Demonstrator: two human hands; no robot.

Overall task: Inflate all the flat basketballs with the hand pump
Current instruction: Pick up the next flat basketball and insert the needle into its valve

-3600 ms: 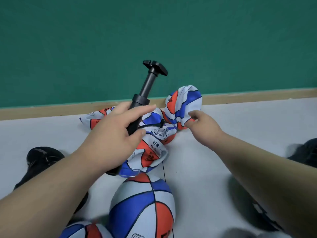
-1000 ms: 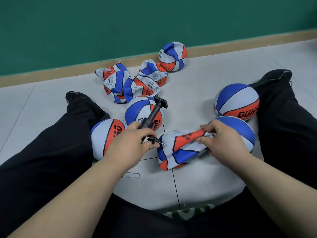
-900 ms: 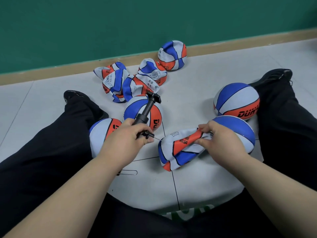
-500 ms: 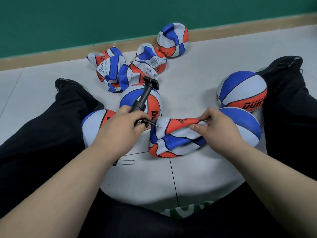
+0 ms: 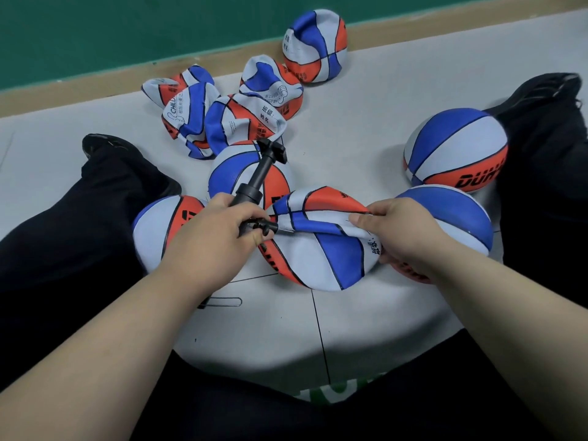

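A flat red, white and blue basketball lies crumpled on the floor between my legs. My right hand pinches its folded upper edge. My left hand grips the black hand pump low on its barrel, with the handle pointing up and away. The pump's thin needle touches the flat ball's left side. Several more flat balls lie in a heap near the wall, and another flat ball stands against the skirting.
Round, full balls sit close around: one under my left wrist, one behind the pump, one behind my right hand, one at the right. My black-trousered legs flank the grey floor. A wire clip lies below my left forearm.
I brought a flat ball from the heap to the floor between my legs. Over the last second the ball turned in my right hand and the pump's needle closed onto its left side.
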